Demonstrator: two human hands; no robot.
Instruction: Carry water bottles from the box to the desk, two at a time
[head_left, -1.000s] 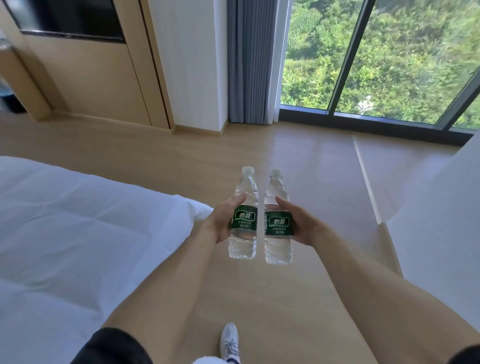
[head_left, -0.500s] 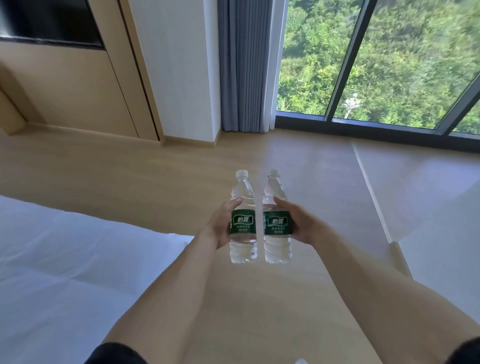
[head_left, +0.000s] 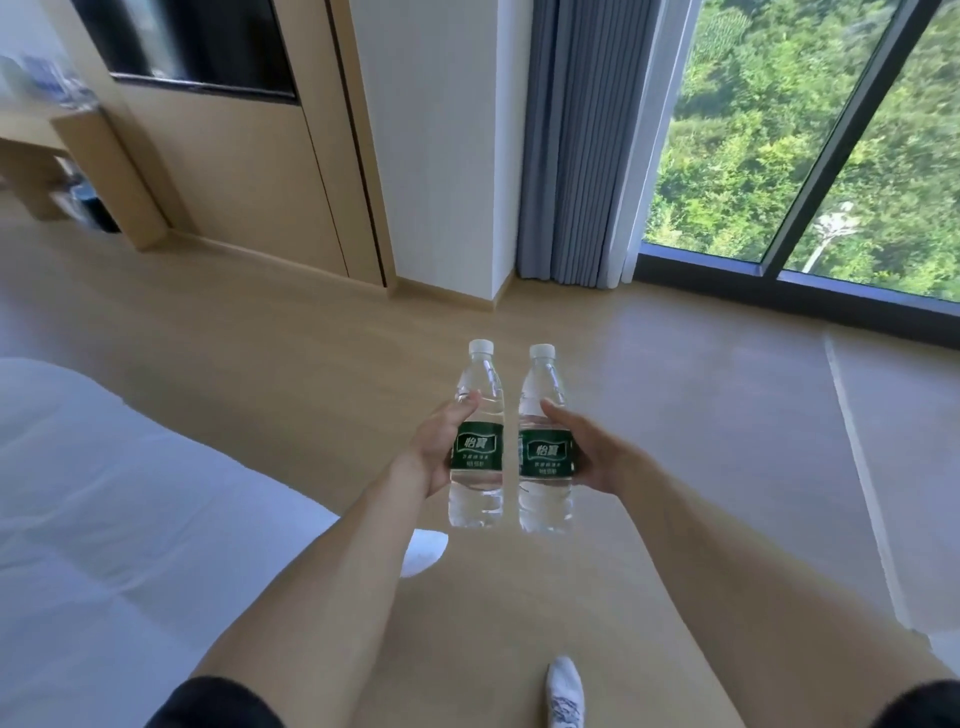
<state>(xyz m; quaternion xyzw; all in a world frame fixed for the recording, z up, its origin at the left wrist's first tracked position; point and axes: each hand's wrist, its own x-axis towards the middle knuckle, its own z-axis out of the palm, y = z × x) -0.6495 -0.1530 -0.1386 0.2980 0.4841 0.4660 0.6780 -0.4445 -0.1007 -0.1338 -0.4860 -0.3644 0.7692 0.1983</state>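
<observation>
The left hand is gripping the left bottle upright, while the right hand is gripping the right bottle just beside it (a narrow gap between them).

Pale wood floor runs to a white wall pillar and grey curtain. Tall dark-framed windows show sunlit green trees. A white bed lies left, below wooden panelling.

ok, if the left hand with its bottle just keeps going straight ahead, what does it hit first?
Nothing close. The left hand holds its bottle upright over bare floor. Straight ahead, the first thing looks like the white wall beside the curtain, though depth is unclear. The desk lies off to the left.
</observation>
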